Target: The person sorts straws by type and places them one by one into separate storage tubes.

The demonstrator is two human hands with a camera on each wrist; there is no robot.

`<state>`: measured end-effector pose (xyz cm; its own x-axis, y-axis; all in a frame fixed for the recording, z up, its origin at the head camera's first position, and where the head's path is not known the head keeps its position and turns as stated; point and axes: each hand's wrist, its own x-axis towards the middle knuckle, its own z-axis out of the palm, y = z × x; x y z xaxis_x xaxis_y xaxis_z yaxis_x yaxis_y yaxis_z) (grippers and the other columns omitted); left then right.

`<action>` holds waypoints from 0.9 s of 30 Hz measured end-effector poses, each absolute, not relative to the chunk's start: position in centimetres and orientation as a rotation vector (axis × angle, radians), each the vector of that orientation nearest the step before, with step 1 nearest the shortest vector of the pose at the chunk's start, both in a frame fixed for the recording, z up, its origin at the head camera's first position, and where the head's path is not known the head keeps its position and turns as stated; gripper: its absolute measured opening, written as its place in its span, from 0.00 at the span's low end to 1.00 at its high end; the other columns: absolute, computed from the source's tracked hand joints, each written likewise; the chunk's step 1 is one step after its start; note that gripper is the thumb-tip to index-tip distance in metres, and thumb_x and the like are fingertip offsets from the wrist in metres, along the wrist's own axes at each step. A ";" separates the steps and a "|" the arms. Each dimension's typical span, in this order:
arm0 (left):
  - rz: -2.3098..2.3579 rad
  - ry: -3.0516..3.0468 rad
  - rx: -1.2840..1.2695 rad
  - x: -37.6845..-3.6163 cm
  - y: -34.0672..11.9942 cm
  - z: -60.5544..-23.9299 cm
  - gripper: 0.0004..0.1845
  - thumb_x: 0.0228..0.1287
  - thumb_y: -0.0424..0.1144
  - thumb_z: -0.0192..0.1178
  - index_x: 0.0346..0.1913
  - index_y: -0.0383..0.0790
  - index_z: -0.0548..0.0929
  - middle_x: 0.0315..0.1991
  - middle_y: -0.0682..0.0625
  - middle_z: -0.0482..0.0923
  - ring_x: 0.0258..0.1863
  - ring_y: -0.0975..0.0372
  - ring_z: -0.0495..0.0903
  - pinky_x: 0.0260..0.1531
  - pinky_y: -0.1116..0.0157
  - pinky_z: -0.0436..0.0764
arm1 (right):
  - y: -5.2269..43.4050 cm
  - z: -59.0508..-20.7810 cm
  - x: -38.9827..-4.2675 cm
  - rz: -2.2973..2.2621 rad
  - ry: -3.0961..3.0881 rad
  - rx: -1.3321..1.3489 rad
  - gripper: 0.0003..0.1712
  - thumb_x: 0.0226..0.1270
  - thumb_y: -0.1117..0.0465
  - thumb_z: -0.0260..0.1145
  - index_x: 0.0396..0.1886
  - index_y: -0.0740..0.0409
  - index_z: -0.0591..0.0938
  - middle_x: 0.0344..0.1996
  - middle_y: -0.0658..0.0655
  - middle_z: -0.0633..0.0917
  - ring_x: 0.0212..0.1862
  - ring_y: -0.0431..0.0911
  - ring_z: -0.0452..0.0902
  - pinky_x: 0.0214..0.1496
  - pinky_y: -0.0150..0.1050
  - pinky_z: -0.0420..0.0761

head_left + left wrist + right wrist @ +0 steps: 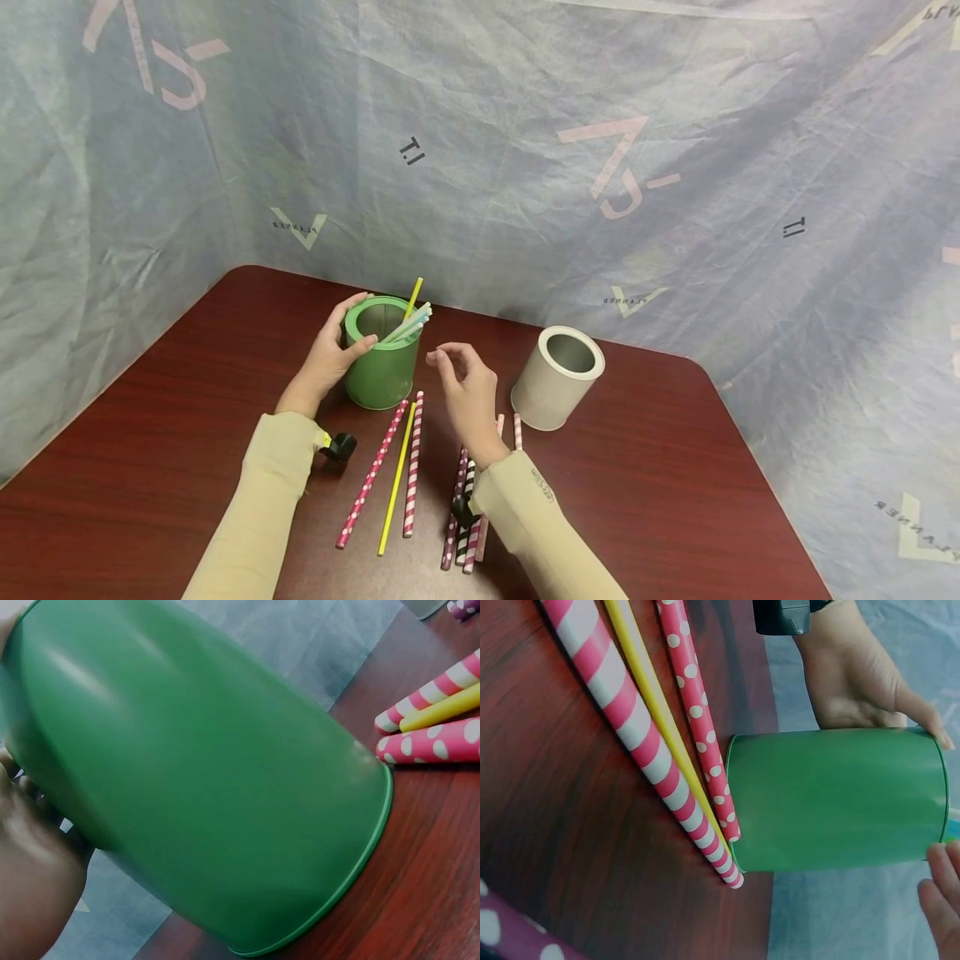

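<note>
My left hand grips a green can by its upper side, thumb at the rim and fingers round the far side. Out of the can's top lean a yellow straw and several pale blue and white straws. Just right of the can, my right hand hovers with fingers loosely bent and nothing between them. In front of the can lie a pink dotted straw, a yellow straw and a pink-and-white striped straw.
A white can stands at the right, with no straws showing above its rim. Under my right forearm lie several patterned straws, partly hidden. A printed cloth hangs behind the dark red table.
</note>
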<state>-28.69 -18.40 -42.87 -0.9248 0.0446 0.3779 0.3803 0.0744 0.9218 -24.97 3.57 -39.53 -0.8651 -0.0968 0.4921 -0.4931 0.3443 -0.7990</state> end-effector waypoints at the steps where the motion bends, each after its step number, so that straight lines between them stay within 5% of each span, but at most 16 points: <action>1: -1.932 -2.104 -0.429 -28.7 -18.4 -42.9 0.36 0.66 0.31 0.57 0.75 0.44 0.56 0.74 0.43 0.57 0.59 0.76 0.65 0.55 0.77 0.65 | 3.6 -39.6 -24.9 1.518 -2.276 0.512 0.09 0.72 0.57 0.60 0.42 0.57 0.82 0.36 0.55 0.89 0.41 0.43 0.87 0.48 0.41 0.83; 5: -1.932 -2.105 -0.429 -28.6 -18.4 -42.8 0.37 0.66 0.31 0.57 0.75 0.43 0.55 0.74 0.43 0.57 0.59 0.76 0.66 0.55 0.77 0.66 | 3.8 -39.7 -24.9 1.495 -2.354 0.492 0.08 0.71 0.58 0.60 0.41 0.57 0.82 0.35 0.54 0.90 0.37 0.43 0.88 0.48 0.42 0.83; 12: -1.951 -2.091 -0.426 -28.6 -18.3 -42.8 0.37 0.65 0.30 0.57 0.75 0.42 0.55 0.74 0.42 0.57 0.59 0.73 0.66 0.54 0.78 0.66 | 3.8 -39.9 -24.7 1.471 -2.559 0.514 0.07 0.69 0.61 0.62 0.40 0.60 0.83 0.33 0.60 0.89 0.36 0.50 0.87 0.34 0.28 0.81; 19: -1.945 -2.093 -0.428 -28.5 -18.3 -42.8 0.37 0.65 0.30 0.57 0.75 0.43 0.56 0.74 0.43 0.58 0.59 0.72 0.66 0.55 0.78 0.66 | 3.5 -39.9 -24.0 1.307 -2.902 0.554 0.04 0.63 0.64 0.67 0.35 0.62 0.83 0.28 0.57 0.88 0.26 0.45 0.84 0.26 0.28 0.78; 27: -1.951 -2.090 -0.433 -28.5 -18.4 -42.7 0.37 0.65 0.29 0.57 0.75 0.43 0.56 0.74 0.43 0.57 0.60 0.72 0.66 0.55 0.79 0.65 | 3.0 -40.6 -23.3 0.862 -3.113 0.694 0.05 0.56 0.61 0.73 0.27 0.57 0.85 0.24 0.51 0.86 0.24 0.37 0.77 0.28 0.29 0.74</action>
